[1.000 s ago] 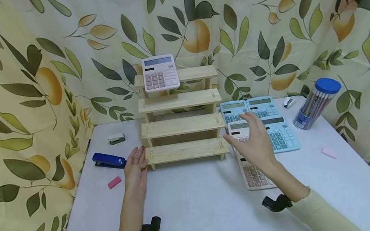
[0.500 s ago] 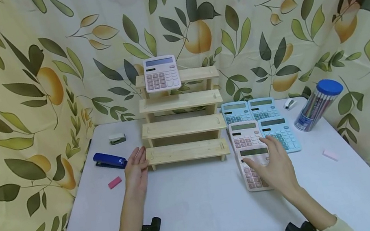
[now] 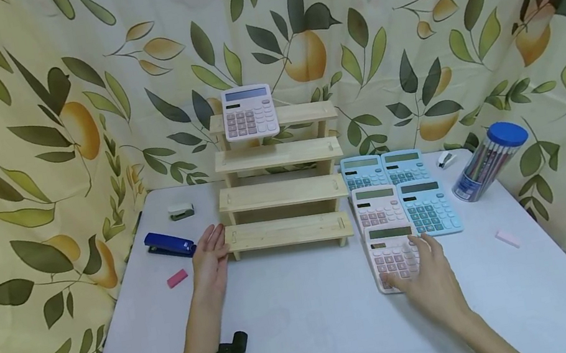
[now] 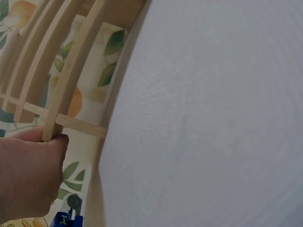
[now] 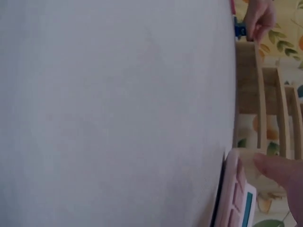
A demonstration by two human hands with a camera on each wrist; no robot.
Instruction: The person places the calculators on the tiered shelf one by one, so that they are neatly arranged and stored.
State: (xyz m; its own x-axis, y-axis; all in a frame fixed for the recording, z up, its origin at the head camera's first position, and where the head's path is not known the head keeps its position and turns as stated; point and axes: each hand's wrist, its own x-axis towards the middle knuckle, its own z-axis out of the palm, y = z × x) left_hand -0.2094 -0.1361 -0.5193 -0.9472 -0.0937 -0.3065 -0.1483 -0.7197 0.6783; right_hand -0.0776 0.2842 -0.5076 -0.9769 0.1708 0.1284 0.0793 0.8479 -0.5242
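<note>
A four-tier wooden display stand [image 3: 288, 230] stands at the back of the table. My left hand [image 3: 210, 265] is at the left end of its lowest tier; in the left wrist view the fingers pinch the tier's end [image 4: 50, 130]. At right, my right hand [image 3: 434, 285] hovers at the nearest pink calculator [image 3: 395, 250], thumb and fingers spread over its keys. In the right wrist view the thumb [image 5: 277, 168] is apart from the calculator [image 5: 236, 189]. That calculator overlaps a second pink calculator [image 3: 378, 205]. Another pink calculator [image 3: 249, 113] leans on the top tier.
Several blue calculators [image 3: 429, 208] lie right of the stand. Beyond them are a blue-lidded pen jar [image 3: 488, 165], a small white item [image 3: 445, 158] and a pale pink eraser [image 3: 507, 238]. At left lie a blue stapler [image 3: 170, 244], a small white stapler [image 3: 181, 211] and a pink eraser [image 3: 177, 278].
My right hand has moved down and toward me, from above the farther pink calculator to the nearest one's lower half. The left hand stays at the stand's end.
</note>
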